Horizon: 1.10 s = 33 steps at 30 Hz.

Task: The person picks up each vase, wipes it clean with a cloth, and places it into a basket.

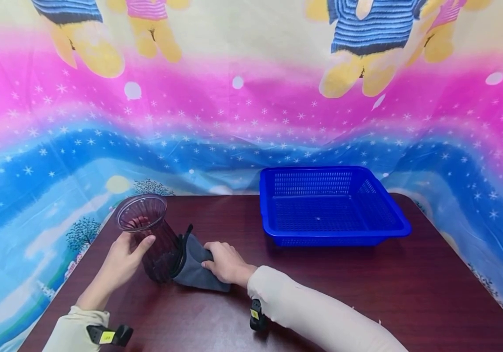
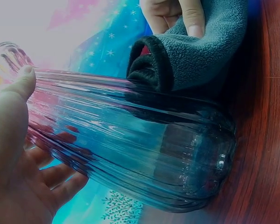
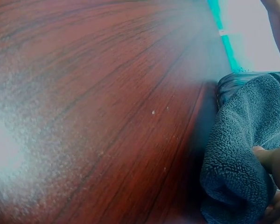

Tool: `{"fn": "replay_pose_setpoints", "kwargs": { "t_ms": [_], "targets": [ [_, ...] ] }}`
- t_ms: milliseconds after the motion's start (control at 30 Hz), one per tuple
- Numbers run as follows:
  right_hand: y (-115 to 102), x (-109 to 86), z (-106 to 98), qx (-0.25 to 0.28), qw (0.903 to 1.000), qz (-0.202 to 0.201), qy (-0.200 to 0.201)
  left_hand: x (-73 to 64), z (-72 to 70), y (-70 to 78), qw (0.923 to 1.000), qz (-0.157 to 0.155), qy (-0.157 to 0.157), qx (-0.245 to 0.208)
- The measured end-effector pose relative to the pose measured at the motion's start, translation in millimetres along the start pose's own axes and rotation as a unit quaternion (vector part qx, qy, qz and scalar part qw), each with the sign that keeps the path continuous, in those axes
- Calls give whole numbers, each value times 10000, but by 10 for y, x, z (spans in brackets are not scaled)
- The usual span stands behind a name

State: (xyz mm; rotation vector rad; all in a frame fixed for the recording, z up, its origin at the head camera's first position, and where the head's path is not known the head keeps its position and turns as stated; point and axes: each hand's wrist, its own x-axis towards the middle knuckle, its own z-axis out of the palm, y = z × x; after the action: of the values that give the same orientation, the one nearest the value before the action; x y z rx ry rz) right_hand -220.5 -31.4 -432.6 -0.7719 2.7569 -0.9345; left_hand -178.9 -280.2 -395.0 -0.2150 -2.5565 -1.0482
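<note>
A clear ribbed glass vase with a flared rim stands tilted at the left of the table, its lower end near the tabletop. My left hand holds it below the rim, thumb on one side and fingers round the other, as the left wrist view shows. A grey fleecy cloth with a dark edge is pinched by my right hand, between thumb and fingers. In the left wrist view the cloth lies against the vase's side. Part of the right hand is cut off in the right wrist view.
A blue plastic basket with perforated walls sits at the back right of the dark red wooden table. Behind the table hangs a printed cloth backdrop in pink and blue, meeting its back and side edges.
</note>
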Motion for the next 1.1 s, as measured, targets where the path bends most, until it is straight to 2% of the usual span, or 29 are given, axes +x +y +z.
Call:
{"fn": "replay_pose_setpoints", "kwargs": {
  "t_ms": [200,467,800,1100],
  "targets": [
    [-8,-1,-3,174,9998,21,69,-5,3,-6,10000,12,19,15],
    [-53,27,-23,475,9980,-262,312,-5,16,-10,9999,64,86,76],
    [-186,75,-152,729,9950,-389,557,4,24,-15,10000,53,44,-17],
    [-352,151,-260,702,9941,-389,725,3,23,-37,9999,124,90,-68]
  ]
}}
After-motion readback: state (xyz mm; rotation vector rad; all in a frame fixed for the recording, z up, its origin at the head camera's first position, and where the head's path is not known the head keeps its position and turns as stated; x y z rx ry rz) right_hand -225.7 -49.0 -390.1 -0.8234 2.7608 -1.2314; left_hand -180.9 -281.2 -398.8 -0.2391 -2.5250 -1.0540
